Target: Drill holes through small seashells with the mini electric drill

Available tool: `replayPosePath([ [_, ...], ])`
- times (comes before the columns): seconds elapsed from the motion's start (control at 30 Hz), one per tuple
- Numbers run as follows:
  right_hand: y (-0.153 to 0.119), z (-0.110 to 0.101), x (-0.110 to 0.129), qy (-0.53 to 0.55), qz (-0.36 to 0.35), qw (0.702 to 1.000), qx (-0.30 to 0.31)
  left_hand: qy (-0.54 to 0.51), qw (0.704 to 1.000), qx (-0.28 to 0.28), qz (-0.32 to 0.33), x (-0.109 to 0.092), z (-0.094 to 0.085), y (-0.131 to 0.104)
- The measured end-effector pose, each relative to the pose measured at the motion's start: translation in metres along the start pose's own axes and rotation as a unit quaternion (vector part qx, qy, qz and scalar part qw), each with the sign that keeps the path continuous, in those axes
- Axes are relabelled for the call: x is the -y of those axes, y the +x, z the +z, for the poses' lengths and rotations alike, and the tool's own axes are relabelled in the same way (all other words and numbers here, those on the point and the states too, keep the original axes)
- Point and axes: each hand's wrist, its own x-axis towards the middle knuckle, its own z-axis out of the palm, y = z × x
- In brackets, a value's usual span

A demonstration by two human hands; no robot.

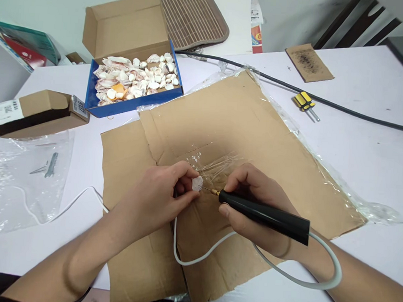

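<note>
A small white shell [197, 183] is pinched between the thumb and fingers of my left hand [165, 187], over the brown cardboard [224, 107]. My right hand [258, 204] grips a black pen-like drill [269, 215] with a brass chuck, and its thin bit points left at the shell's ribbed edge. Whether the bit touches the shell is too small to tell. A white cable [332, 279] leaves the drill's rear end and loops under my right hand across the cardboard. White crumbs [196, 157] and scratches mark the cardboard just beyond the shell.
An open blue-edged box [134, 103] of shells stands at the back left, beside a smaller carton [47, 109]. Clear plastic with metal pieces [51, 164] lies left. A black cable [281, 82], yellow-black screwdrivers [304, 101] and a stained cardboard piece [309, 62] are at the back right.
</note>
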Motion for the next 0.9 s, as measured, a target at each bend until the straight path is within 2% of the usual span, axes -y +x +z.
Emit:
replayPosePath([
  [0.37, -0.0037, -0.0005, -0.0084, 0.011, -0.017, 1.0, 0.004, 0.005, 1.0, 0.005, 0.0, 0.0, -0.0007, 0.0017],
  [0.63, -0.0006, 0.0076, -0.0033, -0.022, -0.005, 0.998, -0.055, 0.003, 1.0, 0.005, -0.001, -0.0005, -0.0006, 0.0019],
  [0.9, -0.0019, 0.0086, -0.0082, -0.028, -0.019, 0.997, -0.064, 0.006, 1.0, 0.006, -0.005, -0.0009, -0.0006, 0.0029],
])
